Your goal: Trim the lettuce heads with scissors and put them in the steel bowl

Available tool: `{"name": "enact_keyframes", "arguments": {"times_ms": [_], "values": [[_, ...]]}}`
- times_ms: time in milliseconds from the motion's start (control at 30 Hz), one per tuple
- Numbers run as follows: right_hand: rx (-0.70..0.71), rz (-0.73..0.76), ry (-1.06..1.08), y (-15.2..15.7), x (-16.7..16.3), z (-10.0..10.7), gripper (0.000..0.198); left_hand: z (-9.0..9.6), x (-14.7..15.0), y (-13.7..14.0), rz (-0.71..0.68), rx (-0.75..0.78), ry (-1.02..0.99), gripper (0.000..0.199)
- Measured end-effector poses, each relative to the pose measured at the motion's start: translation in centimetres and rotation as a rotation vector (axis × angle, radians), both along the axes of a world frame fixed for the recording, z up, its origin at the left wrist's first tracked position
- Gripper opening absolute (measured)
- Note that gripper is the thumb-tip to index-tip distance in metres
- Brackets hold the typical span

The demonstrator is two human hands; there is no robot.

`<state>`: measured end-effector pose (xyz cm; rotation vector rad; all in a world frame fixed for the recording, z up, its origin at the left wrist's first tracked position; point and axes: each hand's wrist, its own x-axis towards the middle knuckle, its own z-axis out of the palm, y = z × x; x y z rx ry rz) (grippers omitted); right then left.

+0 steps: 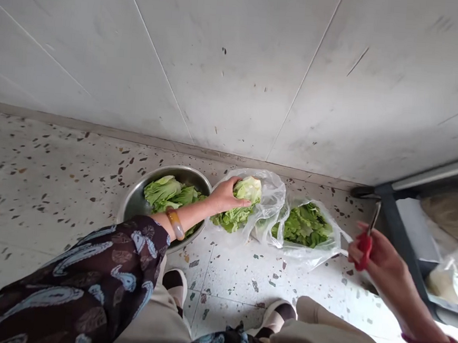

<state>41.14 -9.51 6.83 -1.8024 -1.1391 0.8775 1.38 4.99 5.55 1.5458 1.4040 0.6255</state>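
My left hand (224, 196) is closed around a head of lettuce (251, 190), its pale cut end facing up, at the mouth of a clear plastic bag (276, 188). To its left, a steel basin (130, 198) holds several loose lettuce leaves (164, 190), partly hidden by my forearm. Over on the right, my right hand (388, 260) grips red-handled scissors (364, 250), blades pointing up. Near these fingers is the stretched edge of another clear bag (337, 227) with leafy greens (306, 225) inside; I cannot tell whether the fingers touch it.
A grey wall (236, 77) rises behind the basin and bags. At the right stands a dark-framed rack (401, 222) with bagged things on it. My shoes (174, 283) rest on the speckled floor (53, 189) close to the basin and bags.
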Motion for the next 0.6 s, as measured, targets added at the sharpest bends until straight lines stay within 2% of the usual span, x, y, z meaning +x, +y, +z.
{"name": "enact_keyframes", "arguments": {"times_ms": [100,167,233,367,467,600], "values": [[-0.036,0.103,0.299,5.0,-4.6,3.6,0.064,0.9,0.2,-0.2,-0.057,0.078,0.009,0.076],[-0.109,0.207,0.381,6.8,-9.3,4.0,0.062,1.1,0.0,-0.6,-0.071,0.168,0.025,0.074],[-0.145,0.269,0.442,7.7,-14.2,3.1,0.065,0.8,-0.2,-0.9,-0.072,0.277,0.055,0.073],[0.026,0.109,0.564,7.9,-21.9,-0.2,0.071,-0.4,-0.3,-1.4,-0.086,0.415,0.146,0.071],[0.155,-0.027,0.596,7.2,-24.6,-1.6,0.068,-1.0,0.2,-2.4,-0.117,0.445,0.183,0.068],[0.16,-0.147,0.613,6.1,-23.9,-1.5,0.067,-0.7,1.1,-4.0,-0.213,0.499,0.016,0.074]]}}
